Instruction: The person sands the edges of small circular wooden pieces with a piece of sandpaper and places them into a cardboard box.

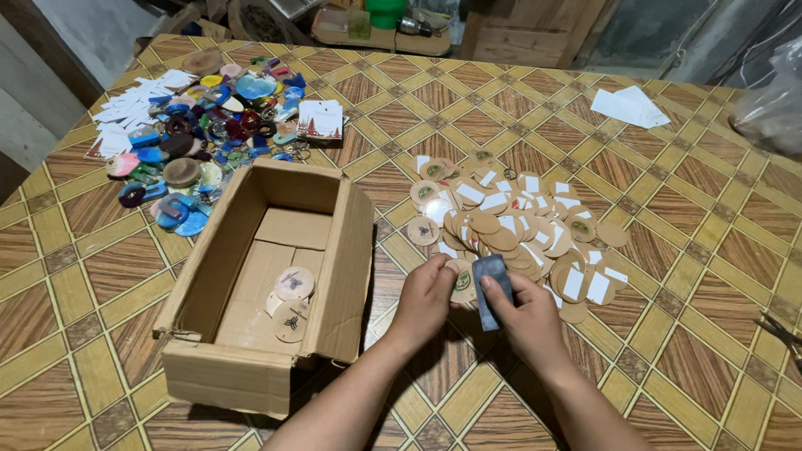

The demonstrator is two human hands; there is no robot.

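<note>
My left hand (424, 302) pinches a round wooden disc (462, 281) with a green and white mark on its face. My right hand (525, 316) grips a dark grey rectangular piece (491, 286) and presses it against the disc's right edge. Both hands hover just in front of a heap of similar wooden discs (518, 227), many with white labels. To the left stands an open cardboard box (342, 250) with a few discs (292, 299) lying on its bottom.
A pile of colourful round pieces and key rings (200, 134) lies at the far left, with white cards (134, 104) and a printed card (320, 119) beside it. White paper (629, 106) lies far right. A metal tool (781, 334) sits at the right edge of the patterned table (685, 276).
</note>
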